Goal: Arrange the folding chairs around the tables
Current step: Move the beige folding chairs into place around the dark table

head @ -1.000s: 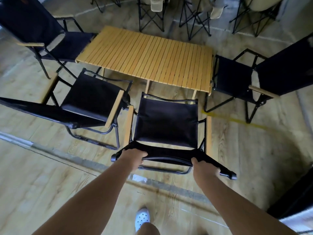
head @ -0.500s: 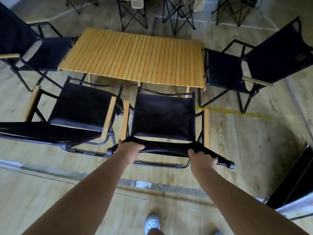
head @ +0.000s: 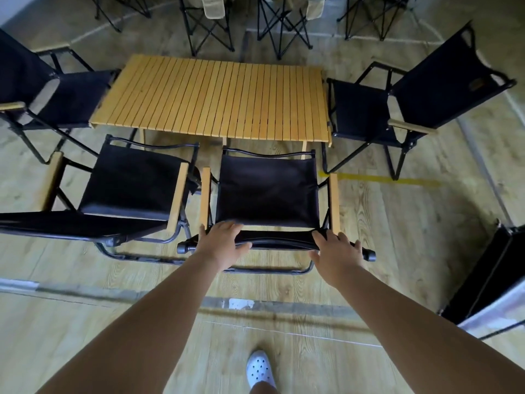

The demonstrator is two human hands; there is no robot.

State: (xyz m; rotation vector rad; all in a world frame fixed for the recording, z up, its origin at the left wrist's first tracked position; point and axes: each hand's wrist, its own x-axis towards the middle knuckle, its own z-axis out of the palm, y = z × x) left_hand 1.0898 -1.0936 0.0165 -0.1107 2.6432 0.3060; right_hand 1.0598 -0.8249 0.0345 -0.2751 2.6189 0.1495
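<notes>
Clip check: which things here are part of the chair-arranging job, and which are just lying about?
Job: slatted table; held chair with left hand and right hand resting on it; chair beside it; left-end chair; right-end chair.
Lying about: cross-legged chairs behind; yellow floor tape; white shoe.

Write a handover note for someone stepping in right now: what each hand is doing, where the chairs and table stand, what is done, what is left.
Left hand and right hand: fingers straight, resting on the back rail of the near-right chair, not gripping.
Table: left-end chair and right-end chair at its short ends; near-left chair beside the near-right chair on the near side.
Done: four chairs set.
Left: lift hands away; perhaps seat the far side, maybe using the dark folded item at right.
</notes>
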